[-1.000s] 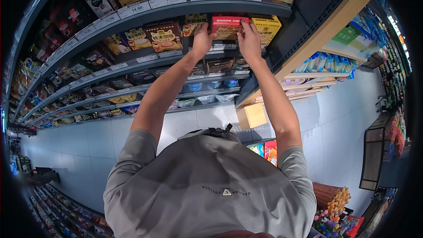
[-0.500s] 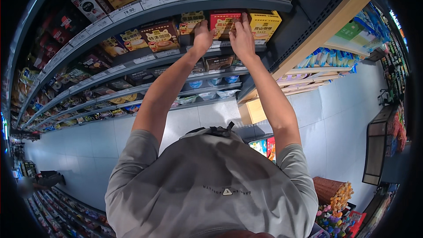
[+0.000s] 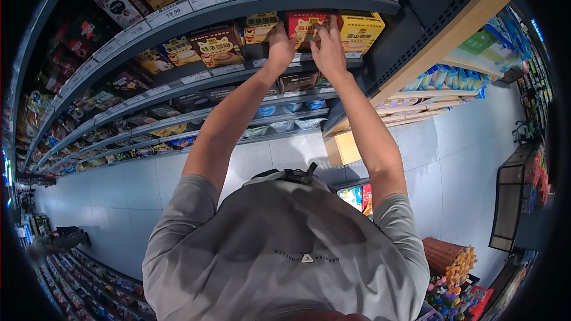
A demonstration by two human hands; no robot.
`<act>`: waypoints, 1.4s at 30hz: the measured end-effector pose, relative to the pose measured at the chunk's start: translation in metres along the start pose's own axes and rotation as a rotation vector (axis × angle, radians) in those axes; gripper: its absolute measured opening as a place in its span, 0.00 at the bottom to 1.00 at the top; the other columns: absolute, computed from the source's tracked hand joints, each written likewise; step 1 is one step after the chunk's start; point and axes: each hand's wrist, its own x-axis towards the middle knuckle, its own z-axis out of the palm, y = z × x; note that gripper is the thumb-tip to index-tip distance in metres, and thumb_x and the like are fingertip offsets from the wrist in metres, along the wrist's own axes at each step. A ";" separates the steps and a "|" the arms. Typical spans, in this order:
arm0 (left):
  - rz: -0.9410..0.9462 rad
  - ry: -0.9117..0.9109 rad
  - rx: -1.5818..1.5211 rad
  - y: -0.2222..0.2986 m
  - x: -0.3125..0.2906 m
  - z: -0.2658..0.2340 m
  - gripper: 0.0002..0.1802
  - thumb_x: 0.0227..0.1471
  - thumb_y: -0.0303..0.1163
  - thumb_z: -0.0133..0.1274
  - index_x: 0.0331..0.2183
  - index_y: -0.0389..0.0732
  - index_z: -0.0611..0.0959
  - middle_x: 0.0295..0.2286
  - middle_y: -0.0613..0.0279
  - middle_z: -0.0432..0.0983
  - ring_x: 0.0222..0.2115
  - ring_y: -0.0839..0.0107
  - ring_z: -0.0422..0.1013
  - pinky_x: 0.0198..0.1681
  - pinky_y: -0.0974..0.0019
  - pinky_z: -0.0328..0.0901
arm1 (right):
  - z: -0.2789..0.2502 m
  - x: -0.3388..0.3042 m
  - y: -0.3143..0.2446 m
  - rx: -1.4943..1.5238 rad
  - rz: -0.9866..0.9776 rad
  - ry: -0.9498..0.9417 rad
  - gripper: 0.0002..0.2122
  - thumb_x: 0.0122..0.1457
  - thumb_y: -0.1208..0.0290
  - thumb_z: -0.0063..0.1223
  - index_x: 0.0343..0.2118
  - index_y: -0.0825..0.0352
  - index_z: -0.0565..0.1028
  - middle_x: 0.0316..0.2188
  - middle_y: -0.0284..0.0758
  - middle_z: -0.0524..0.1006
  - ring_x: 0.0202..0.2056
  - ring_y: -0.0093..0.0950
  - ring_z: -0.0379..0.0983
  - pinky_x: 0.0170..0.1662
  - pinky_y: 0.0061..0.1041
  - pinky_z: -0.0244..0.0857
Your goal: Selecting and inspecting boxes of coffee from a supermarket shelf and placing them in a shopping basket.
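Head camera view: a person's left hand (image 3: pixel 282 47) and right hand (image 3: pixel 328 50) are reaching to a dark shelf (image 3: pixel 251 66), where a red box (image 3: pixel 306 24) is standing between a brown-and-yellow box (image 3: pixel 260 27) and a yellow box (image 3: pixel 360 32). Right-hand fingers are spreading loosely across the red box's front. Left-hand fingers are bending near its left edge; whether they are pinching it, I cannot tell. The cartons' sides are hiding their contents. Lower right, a tilted brown basket (image 3: pixel 439 255) is holding small orange-yellow items (image 3: pixel 461 268).
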 end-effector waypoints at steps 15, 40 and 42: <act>-0.051 -0.047 0.196 0.012 -0.011 0.001 0.30 0.41 0.29 0.61 0.47 0.30 0.70 0.42 0.38 0.68 0.48 0.42 0.62 0.49 0.51 0.61 | -0.005 -0.003 0.002 0.008 -0.069 0.055 0.21 0.49 0.77 0.57 0.48 0.69 0.69 0.60 0.54 0.54 0.58 0.50 0.56 0.57 0.38 0.57; -0.379 -1.098 0.753 -0.162 -0.428 -0.260 0.17 0.52 0.37 0.53 0.37 0.31 0.77 0.30 0.50 0.78 0.32 0.59 0.75 0.39 0.59 0.68 | -0.100 -0.603 0.139 0.307 1.820 0.842 0.06 0.55 0.74 0.52 0.29 0.72 0.76 0.19 0.31 0.73 0.18 0.19 0.68 0.19 0.16 0.60; -0.489 -1.140 0.682 -0.149 -0.431 -0.271 0.18 0.52 0.37 0.53 0.37 0.30 0.77 0.30 0.51 0.78 0.32 0.60 0.76 0.39 0.60 0.68 | -0.095 -0.698 0.140 0.073 1.901 0.572 0.09 0.53 0.73 0.53 0.33 0.73 0.76 0.20 0.32 0.74 0.18 0.19 0.69 0.20 0.18 0.63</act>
